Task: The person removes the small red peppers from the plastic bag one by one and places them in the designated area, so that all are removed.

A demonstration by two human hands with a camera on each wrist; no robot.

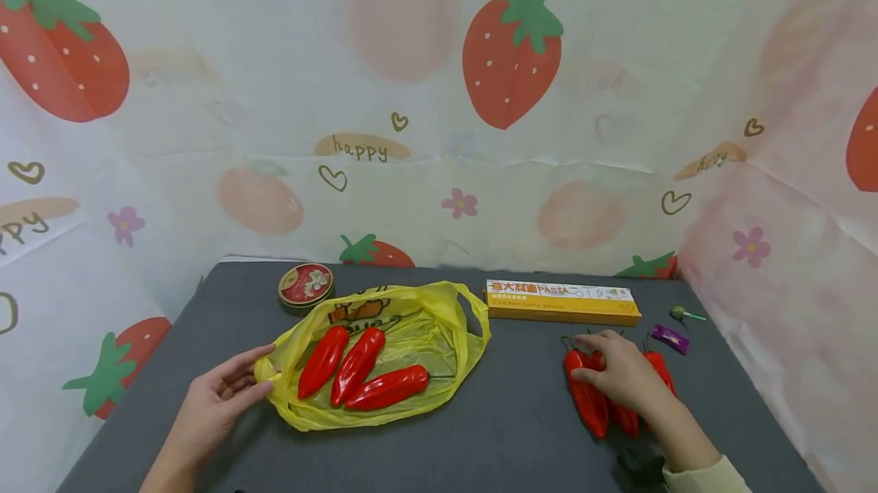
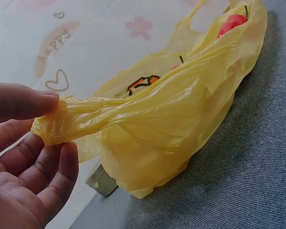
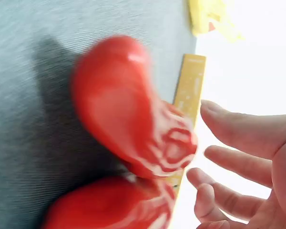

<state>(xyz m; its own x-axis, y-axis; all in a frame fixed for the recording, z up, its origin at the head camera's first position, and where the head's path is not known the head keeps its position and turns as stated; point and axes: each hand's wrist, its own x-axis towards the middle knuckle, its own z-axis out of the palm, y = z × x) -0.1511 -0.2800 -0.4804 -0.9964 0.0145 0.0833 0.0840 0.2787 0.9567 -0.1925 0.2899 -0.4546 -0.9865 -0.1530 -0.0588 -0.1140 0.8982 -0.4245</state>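
My left hand (image 1: 218, 395) pinches the gathered side of a yellow plastic bag (image 1: 424, 334) between thumb and fingers. In the left wrist view the bag (image 2: 152, 126) is stretched out from my fingertips. Three glossy red peppers (image 1: 388, 389) lie inside its open mouth. On the right, my right hand (image 1: 623, 369) hovers over several more red peppers (image 1: 587, 400), partly hiding them. From the right wrist view, its thumb and fingers are spread and apart from the nearest pepper (image 3: 117, 102), with nothing between them.
A round red-lidded tin (image 1: 306, 286) stands behind the bag. A yellow pasta box (image 1: 562, 310) lies at the back right. Near the right edge are a purple-wrapped sweet (image 1: 670, 339) and a small green lollipop (image 1: 679, 313). A dark object (image 1: 641, 467) sits by the right wrist.
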